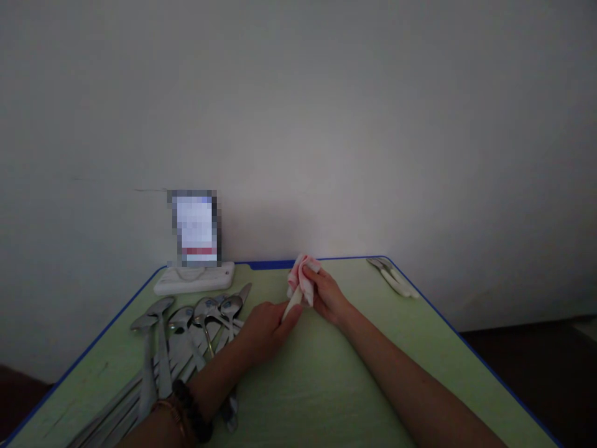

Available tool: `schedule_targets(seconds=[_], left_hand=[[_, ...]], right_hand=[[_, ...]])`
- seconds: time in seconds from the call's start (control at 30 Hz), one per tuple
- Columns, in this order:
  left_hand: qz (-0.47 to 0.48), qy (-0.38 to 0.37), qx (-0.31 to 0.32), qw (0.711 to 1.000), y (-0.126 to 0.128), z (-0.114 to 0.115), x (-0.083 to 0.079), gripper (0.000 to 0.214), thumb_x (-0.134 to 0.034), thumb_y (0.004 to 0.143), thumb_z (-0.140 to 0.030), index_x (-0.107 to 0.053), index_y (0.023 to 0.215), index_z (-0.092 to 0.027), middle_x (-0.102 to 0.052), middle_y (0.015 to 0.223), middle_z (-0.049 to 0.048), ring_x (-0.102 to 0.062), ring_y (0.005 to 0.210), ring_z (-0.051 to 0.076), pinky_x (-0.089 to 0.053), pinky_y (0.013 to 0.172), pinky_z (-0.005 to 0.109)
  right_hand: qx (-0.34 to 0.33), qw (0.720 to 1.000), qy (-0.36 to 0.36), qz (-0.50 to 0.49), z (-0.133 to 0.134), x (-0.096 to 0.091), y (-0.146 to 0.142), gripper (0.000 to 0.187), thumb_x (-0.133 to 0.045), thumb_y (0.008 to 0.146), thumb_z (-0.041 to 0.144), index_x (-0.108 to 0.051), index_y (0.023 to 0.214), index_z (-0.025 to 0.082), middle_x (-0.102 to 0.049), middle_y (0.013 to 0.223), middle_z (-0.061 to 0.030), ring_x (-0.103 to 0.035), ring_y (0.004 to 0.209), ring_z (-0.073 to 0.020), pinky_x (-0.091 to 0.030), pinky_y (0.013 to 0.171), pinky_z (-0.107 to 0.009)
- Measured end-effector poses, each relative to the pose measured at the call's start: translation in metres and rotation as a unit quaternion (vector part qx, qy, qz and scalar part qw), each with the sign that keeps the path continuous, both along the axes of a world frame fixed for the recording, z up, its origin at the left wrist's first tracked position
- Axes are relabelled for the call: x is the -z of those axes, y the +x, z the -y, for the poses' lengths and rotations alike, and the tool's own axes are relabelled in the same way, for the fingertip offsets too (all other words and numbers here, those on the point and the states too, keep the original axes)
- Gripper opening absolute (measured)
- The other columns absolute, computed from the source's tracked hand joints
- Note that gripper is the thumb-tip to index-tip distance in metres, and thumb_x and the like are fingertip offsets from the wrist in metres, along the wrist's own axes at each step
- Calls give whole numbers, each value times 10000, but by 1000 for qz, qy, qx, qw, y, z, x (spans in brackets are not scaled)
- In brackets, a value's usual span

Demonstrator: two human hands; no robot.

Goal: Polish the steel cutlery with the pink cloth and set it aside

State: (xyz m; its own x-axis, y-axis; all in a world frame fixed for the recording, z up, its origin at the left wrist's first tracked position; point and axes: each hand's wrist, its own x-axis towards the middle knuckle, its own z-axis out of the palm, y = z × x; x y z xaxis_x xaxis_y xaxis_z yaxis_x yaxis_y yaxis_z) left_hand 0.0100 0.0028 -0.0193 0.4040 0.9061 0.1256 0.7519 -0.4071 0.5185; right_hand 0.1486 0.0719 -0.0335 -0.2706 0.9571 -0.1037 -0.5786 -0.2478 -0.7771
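Observation:
My left hand (270, 326) is closed around the pale handle (293, 303) of a piece of cutlery, above the middle of the table. Its other end is hidden inside a pink and white cloth (305, 280), so I cannot tell its kind. My right hand (330, 295) grips the cloth, folded around that end, with the thumb on top. Beneath and beside my left forearm lies a pile of metal cutlery, with several spoons (205, 309) on top and a knife tip (245, 291) poking out at the back.
Pale-handled cutlery (396, 280) lies together at the table's back right corner. A lit, blurred phone-like screen (196, 227) stands against the wall at the back left, behind a white power strip or box (196, 278). The green table (321, 386) has a blue edge and meets the wall.

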Motion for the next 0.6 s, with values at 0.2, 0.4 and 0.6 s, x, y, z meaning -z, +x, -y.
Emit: schedule_targets(seconds=[0.2, 0.4, 0.6], left_hand=[[-25, 6, 0, 1000, 0, -1, 2, 479, -189, 901, -427, -489, 620, -181, -520, 535, 5, -467, 494, 135, -257, 510, 241], [-55, 17, 1, 998, 1, 0, 2, 506, -183, 905, -435, -509, 618, -177, -535, 531, 13, -483, 497, 141, -247, 518, 250], [-62, 20, 5, 998, 1, -1, 3, 524, -163, 908, -440, -525, 640, -172, -551, 547, 18, -490, 502, 138, -259, 525, 245]], right_hand=[[-7, 1000, 6, 12, 2, -2, 0, 178, -671, 681, 255, -578, 799, 159, -639, 651, -2, -569, 559, -112, -458, 563, -237], [-14, 1000, -1, 23, 1, -1, 1, 197, -677, 674, 264, -579, 807, 158, -640, 658, -3, -573, 573, -112, -457, 583, -236], [-8, 1000, 6, 25, 2, 0, 1, 223, -699, 647, 270, -575, 801, 165, -637, 646, 5, -567, 557, -115, -455, 573, -242]])
